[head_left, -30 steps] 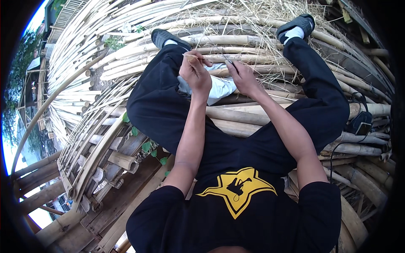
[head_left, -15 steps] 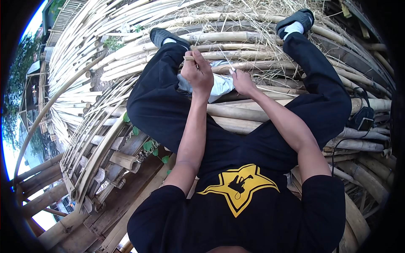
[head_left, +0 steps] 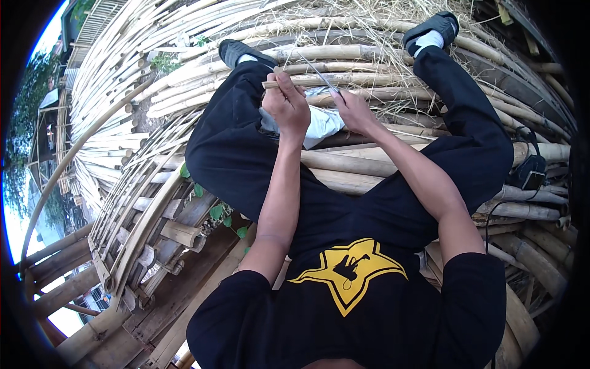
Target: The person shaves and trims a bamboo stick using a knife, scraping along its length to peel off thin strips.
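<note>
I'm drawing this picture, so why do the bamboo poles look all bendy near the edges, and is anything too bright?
In the head view, the fisheye lens curves the straight bamboo poles toward the dark round rim; the sky at the left edge is glaring white-blue; the left hand and right hand sit in even daylight, fairly sharp.

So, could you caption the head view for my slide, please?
Seated on stacked bamboo poles, left hand grips a thin strip; right hand works a blade.

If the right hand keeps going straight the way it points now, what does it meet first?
Most likely the thin blade it holds, then the bamboo stick gripped in the left hand, which the blade angles toward. Beyond lie stacked bamboo poles. Depth is hard to judge in this view.
</note>
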`<move>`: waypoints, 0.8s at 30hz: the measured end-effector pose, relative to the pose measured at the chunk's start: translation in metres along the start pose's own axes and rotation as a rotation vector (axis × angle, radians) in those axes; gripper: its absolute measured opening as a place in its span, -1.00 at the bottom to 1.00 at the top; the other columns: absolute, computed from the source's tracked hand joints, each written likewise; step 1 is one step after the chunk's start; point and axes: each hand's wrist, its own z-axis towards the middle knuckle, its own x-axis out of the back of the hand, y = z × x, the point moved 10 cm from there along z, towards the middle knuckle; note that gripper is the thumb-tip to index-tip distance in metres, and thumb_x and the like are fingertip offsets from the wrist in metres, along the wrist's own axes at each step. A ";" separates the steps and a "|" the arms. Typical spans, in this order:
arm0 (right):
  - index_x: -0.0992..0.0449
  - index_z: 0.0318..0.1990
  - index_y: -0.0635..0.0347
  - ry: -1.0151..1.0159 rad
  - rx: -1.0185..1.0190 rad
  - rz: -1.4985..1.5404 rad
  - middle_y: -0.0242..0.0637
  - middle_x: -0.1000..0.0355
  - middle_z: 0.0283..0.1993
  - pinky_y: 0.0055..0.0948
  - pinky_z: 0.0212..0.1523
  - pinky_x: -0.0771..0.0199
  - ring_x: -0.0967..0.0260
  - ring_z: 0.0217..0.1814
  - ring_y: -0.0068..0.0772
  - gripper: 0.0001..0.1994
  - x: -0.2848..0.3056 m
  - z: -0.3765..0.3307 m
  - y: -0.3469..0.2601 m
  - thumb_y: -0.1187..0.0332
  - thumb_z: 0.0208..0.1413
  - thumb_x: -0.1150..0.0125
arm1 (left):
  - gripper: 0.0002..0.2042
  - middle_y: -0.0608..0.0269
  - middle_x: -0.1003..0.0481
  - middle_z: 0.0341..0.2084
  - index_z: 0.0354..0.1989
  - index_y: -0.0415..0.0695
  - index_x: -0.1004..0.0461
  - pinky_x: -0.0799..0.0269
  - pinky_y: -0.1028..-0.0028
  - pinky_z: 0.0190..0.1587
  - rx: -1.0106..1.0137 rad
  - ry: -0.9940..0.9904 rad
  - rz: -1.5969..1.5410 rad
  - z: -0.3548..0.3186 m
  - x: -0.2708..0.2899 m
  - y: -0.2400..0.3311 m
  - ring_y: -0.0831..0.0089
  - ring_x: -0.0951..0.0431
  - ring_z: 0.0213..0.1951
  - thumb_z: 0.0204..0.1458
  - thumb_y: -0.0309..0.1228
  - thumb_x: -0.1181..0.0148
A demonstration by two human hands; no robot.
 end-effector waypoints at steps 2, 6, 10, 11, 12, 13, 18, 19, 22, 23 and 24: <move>-0.41 -0.33 0.39 0.093 0.192 0.062 0.23 -0.41 -0.34 0.11 -0.18 -0.22 -0.35 -0.25 0.28 -0.52 0.006 -0.009 -0.034 0.08 0.25 0.25 | -0.67 0.36 -0.22 -0.77 -0.53 -0.25 -0.25 -0.24 0.60 -0.68 -0.001 -0.014 0.024 0.001 -0.003 0.005 0.63 -0.30 -0.75 0.28 -0.35 0.20; -0.37 -0.31 0.35 0.088 -0.044 -0.112 0.16 -0.39 -0.39 0.03 -0.25 -0.24 -0.36 -0.28 0.22 -0.57 -0.003 -0.001 0.029 0.10 0.26 0.24 | -0.69 0.28 -0.28 -0.82 -0.56 -0.19 -0.25 -0.21 0.50 -0.69 -0.033 -0.020 0.031 0.000 -0.004 0.009 0.48 -0.36 -0.77 0.26 -0.37 0.19; -0.39 -0.37 0.37 0.081 0.008 -0.025 0.22 -0.41 -0.36 0.04 -0.19 -0.29 -0.35 -0.25 0.29 -0.54 0.010 0.004 0.004 0.09 0.25 0.25 | -0.68 0.28 -0.27 -0.82 -0.56 -0.21 -0.24 -0.20 0.51 -0.69 0.050 0.035 -0.029 0.000 0.007 -0.002 0.51 -0.33 -0.76 0.26 -0.36 0.19; -0.38 -0.37 0.37 0.086 0.053 0.011 0.23 -0.41 -0.36 0.03 -0.18 -0.29 -0.34 -0.24 0.29 -0.55 0.012 -0.001 -0.014 0.09 0.25 0.23 | -0.68 0.27 -0.27 -0.82 -0.57 -0.21 -0.24 -0.21 0.51 -0.68 0.051 0.023 -0.027 0.000 0.004 0.000 0.50 -0.33 -0.76 0.26 -0.36 0.18; -0.38 -0.37 0.37 0.085 0.051 0.011 0.23 -0.41 -0.36 0.03 -0.18 -0.29 -0.34 -0.24 0.29 -0.55 0.010 -0.004 -0.014 0.09 0.25 0.23 | -0.68 0.26 -0.27 -0.82 -0.57 -0.21 -0.24 -0.21 0.51 -0.68 0.052 0.007 -0.024 0.000 0.002 0.001 0.49 -0.33 -0.77 0.26 -0.36 0.18; -0.39 -0.36 0.37 0.064 0.053 0.018 0.22 -0.41 -0.36 0.03 -0.17 -0.29 -0.34 -0.23 0.29 -0.55 0.007 -0.006 -0.014 0.09 0.24 0.23 | -0.68 0.25 -0.27 -0.80 -0.55 -0.23 -0.26 -0.20 0.49 -0.68 0.012 -0.006 0.023 0.000 0.000 0.007 0.48 -0.32 -0.76 0.26 -0.37 0.17; -0.44 -0.37 0.33 -0.014 -0.015 -0.133 0.19 -0.42 -0.39 -0.01 -0.22 -0.29 -0.35 -0.28 0.25 -0.51 0.012 0.014 0.022 0.01 0.22 0.20 | -0.69 0.26 -0.27 -0.79 -0.53 -0.24 -0.29 -0.14 0.49 -0.67 0.018 0.005 -0.045 0.002 0.003 -0.007 0.49 -0.30 -0.74 0.26 -0.36 0.17; -0.43 -0.35 0.34 -0.051 -0.024 -0.123 0.16 -0.40 -0.43 -0.03 -0.27 -0.29 -0.34 -0.32 0.23 -0.52 0.016 0.015 0.017 0.02 0.23 0.18 | -0.68 0.26 -0.26 -0.80 -0.53 -0.24 -0.28 -0.14 0.49 -0.67 0.029 -0.020 -0.070 0.004 0.003 -0.008 0.49 -0.29 -0.74 0.26 -0.35 0.16; -0.40 -0.37 0.36 0.060 0.029 -0.054 0.21 -0.41 -0.42 0.06 -0.20 -0.28 -0.37 -0.24 0.26 -0.49 0.031 0.002 -0.015 -0.01 0.23 0.21 | -0.67 0.29 -0.25 -0.80 -0.55 -0.22 -0.27 -0.15 0.50 -0.66 0.041 -0.053 -0.100 0.004 0.002 -0.008 0.52 -0.27 -0.74 0.26 -0.32 0.15; -0.38 -0.40 0.34 0.053 0.075 -0.038 0.20 -0.41 -0.43 0.08 -0.20 -0.26 -0.36 -0.25 0.27 -0.52 0.030 -0.004 -0.028 0.02 0.24 0.21 | -0.67 0.30 -0.26 -0.80 -0.55 -0.22 -0.27 -0.15 0.51 -0.66 0.009 -0.085 -0.100 0.004 0.000 -0.004 0.53 -0.27 -0.74 0.26 -0.31 0.15; -0.38 -0.40 0.34 0.054 0.070 -0.039 0.20 -0.41 -0.43 0.08 -0.20 -0.26 -0.36 -0.25 0.27 -0.52 0.027 -0.006 -0.025 0.02 0.24 0.21 | -0.66 0.30 -0.26 -0.80 -0.55 -0.21 -0.28 -0.15 0.52 -0.66 -0.024 -0.120 -0.105 0.002 -0.005 0.002 0.55 -0.28 -0.74 0.26 -0.31 0.15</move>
